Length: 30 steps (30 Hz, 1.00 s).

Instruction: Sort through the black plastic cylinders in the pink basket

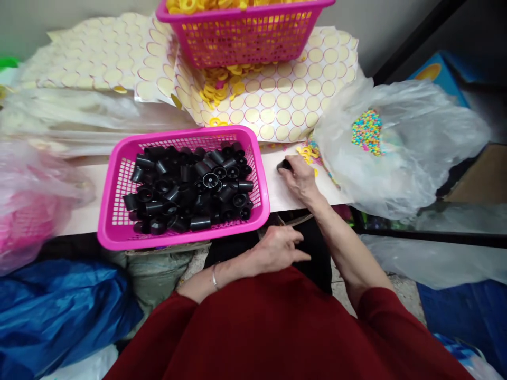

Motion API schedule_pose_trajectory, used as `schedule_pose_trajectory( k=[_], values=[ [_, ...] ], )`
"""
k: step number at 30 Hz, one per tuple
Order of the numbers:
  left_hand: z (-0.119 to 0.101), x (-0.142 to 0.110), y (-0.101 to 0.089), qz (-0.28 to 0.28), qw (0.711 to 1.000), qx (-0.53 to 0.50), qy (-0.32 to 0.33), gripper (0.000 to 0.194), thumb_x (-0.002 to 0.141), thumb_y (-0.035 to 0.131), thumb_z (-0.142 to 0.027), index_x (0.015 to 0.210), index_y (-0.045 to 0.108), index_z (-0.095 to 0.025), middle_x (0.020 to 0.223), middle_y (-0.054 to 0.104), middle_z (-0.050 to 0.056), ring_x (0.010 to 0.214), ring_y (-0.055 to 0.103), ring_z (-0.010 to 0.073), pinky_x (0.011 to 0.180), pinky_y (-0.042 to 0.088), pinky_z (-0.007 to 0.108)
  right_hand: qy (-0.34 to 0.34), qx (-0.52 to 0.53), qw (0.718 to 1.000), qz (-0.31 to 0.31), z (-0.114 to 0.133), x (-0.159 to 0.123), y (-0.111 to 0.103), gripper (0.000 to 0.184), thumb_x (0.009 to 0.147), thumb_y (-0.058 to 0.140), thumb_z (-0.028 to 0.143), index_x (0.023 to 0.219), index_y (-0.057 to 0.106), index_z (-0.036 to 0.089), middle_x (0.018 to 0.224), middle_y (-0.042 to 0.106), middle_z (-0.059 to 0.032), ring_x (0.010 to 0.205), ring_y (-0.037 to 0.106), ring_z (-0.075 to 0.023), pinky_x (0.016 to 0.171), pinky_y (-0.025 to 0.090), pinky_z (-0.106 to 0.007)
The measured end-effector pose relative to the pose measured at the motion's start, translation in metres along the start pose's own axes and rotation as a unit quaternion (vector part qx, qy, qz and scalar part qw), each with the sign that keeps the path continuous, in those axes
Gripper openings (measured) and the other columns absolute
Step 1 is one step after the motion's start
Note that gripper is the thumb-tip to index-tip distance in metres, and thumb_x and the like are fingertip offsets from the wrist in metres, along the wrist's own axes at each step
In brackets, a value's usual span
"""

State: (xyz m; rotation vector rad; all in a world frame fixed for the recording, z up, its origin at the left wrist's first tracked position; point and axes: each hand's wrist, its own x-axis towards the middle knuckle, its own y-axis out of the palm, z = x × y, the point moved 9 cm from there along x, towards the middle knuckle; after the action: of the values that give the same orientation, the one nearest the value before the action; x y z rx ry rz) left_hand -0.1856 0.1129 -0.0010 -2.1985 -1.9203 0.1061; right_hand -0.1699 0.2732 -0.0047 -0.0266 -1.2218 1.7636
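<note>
My right hand [301, 182] rests on the table's front edge, fingers closed round a small black plastic cylinder [283, 165]. Just beyond it lie loose yellow rings [307, 152]. My left hand [277, 248] hangs below the table edge over my lap, fingers stretched forward and loosely together, holding nothing that I can see. Left of my right hand stands a pink basket [114, 211] filled with several black cylinders [194, 184].
A second pink basket [237, 42] of yellow rings stands at the back on sheets of round stickers [277, 100]. A clear bag with small coloured beads [368, 132] sits right. Plastic bags lie left; a blue bag [59, 306] sits on the floor.
</note>
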Motion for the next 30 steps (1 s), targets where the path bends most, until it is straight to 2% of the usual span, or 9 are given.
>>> schedule_pose_trajectory(
  k=[2,4,7,10,14,17,22,25,30],
  values=[
    [-0.049,-0.020,-0.028,-0.001,0.990,0.057,0.131,0.017,0.081,0.067,-0.029,0.093,0.065,-0.017,0.078,0.064,0.004,0.064,0.059,0.0124,0.058,0.049,0.023,0.010,-0.028,0.998,0.060,-0.004,0.015,0.019,0.025,0.084,0.052,0.029,0.104,0.061,0.017,0.096,0.064,-0.0122,0.091,0.056,-0.0260,0.080,0.047,-0.041],
    [-0.080,-0.035,-0.080,-0.112,0.957,0.200,0.177,0.017,0.084,0.062,-0.020,0.101,0.064,-0.020,0.087,0.068,0.005,0.078,0.063,0.0148,0.070,0.052,0.026,0.021,-0.051,0.994,0.091,0.002,0.024,0.021,0.024,0.084,0.052,0.029,0.104,0.061,0.017,0.100,0.063,-0.0130,0.094,0.055,-0.0276,0.082,0.045,-0.043],
    [-0.086,-0.039,-0.161,-0.250,0.873,0.413,0.069,0.027,0.081,0.061,-0.021,0.108,0.063,-0.022,0.100,0.067,0.007,0.092,0.061,0.0221,0.083,0.050,0.036,0.016,-0.046,0.997,0.064,0.036,0.036,0.000,0.025,0.089,0.044,0.027,0.105,0.061,0.020,0.107,0.061,-0.0129,0.101,0.051,-0.0280,0.087,0.042,-0.044],
    [-0.060,-0.023,-0.202,-0.213,0.833,0.507,-0.060,0.043,0.076,0.064,-0.026,0.118,0.059,-0.022,0.118,0.061,0.010,0.107,0.054,0.0303,0.089,0.046,0.043,-0.087,0.016,0.989,0.117,0.101,0.041,-0.002,0.025,0.089,0.041,0.022,0.102,0.063,0.019,0.103,0.061,-0.0110,0.100,0.050,-0.0254,0.087,0.040,-0.042],
    [-0.030,-0.005,-0.206,-0.126,0.841,0.516,-0.101,0.030,0.076,0.062,-0.026,0.105,0.064,-0.021,0.114,0.062,0.009,0.107,0.054,0.0316,0.091,0.045,0.046,-0.205,0.052,0.930,0.299,0.165,0.026,0.030,0.020,0.081,0.049,0.014,0.094,0.063,0.016,0.097,0.062,-0.0091,0.095,0.048,-0.0228,0.082,0.039,-0.036],
    [-0.028,-0.010,-0.220,-0.199,0.862,0.460,-0.079,0.022,0.072,0.067,-0.028,0.093,0.066,-0.021,0.101,0.066,0.006,0.099,0.058,0.0284,0.089,0.046,0.044,-0.180,0.047,0.919,0.346,0.166,0.024,0.049,0.020,0.078,0.051,0.011,0.095,0.062,0.014,0.095,0.060,-0.0089,0.091,0.048,-0.0217,0.078,0.037,-0.034],
    [-0.031,-0.046,-0.252,-0.382,0.903,0.193,-0.039,0.031,0.062,0.077,-0.028,0.090,0.065,-0.023,0.088,0.068,0.002,0.078,0.064,0.0196,0.072,0.054,0.036,-0.124,0.058,0.955,0.264,0.145,0.041,0.034,0.018,0.082,0.050,0.015,0.098,0.060,0.013,0.099,0.059,-0.0082,0.089,0.049,-0.0189,0.075,0.035,-0.031],
    [-0.039,-0.058,-0.243,-0.408,0.906,0.110,-0.011,0.028,0.062,0.076,-0.018,0.087,0.066,-0.024,0.089,0.068,0.000,0.081,0.065,0.0184,0.071,0.055,0.033,-0.129,0.012,0.950,0.284,0.142,0.039,0.019,0.013,0.083,0.049,0.015,0.085,0.062,0.015,0.090,0.060,-0.0066,0.084,0.049,-0.0180,0.072,0.033,-0.030],
    [-0.042,-0.064,-0.218,-0.409,0.910,0.065,-0.002,0.029,0.061,0.077,-0.013,0.087,0.068,-0.022,0.086,0.067,0.000,0.078,0.064,0.0171,0.070,0.055,0.032,-0.175,-0.065,0.880,0.438,0.164,0.005,0.018,0.013,0.079,0.052,0.013,0.076,0.064,0.015,0.075,0.062,-0.0060,0.076,0.049,-0.0169,0.067,0.028,-0.029]
  ],
)
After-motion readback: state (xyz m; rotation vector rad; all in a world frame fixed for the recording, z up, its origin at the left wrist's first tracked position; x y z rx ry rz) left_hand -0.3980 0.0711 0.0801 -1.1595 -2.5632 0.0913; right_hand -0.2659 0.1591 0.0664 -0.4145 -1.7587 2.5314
